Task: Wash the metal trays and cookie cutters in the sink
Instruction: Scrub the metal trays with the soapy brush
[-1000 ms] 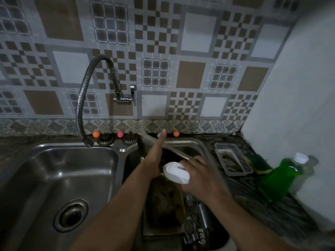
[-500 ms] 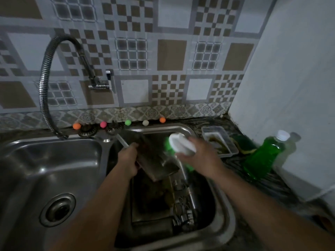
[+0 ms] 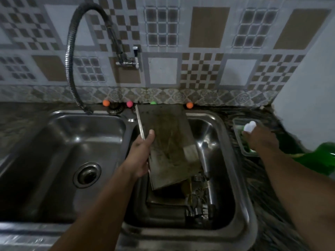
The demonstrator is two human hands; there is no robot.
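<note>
My left hand grips the left edge of a dirty metal tray, which stands tilted over the right basin of the steel sink. Beneath it lies another tray, and several metal cookie cutters are heaped at the basin's right. My right hand is over the counter to the right, closed around a green soap bottle with a white cap, above a small clear container. The bottle's body is mostly hidden by my hand.
The left basin has a round drain. A flexible hose faucet arcs from the tiled wall. Coloured balls sit along the back ledge. A second green bottle stands at the right edge beside a white wall.
My right hand carried the white-capped green bottle from above the tray rightwards to the counter container. My left hand raised the tray more upright. The camera view shifted right and down.
</note>
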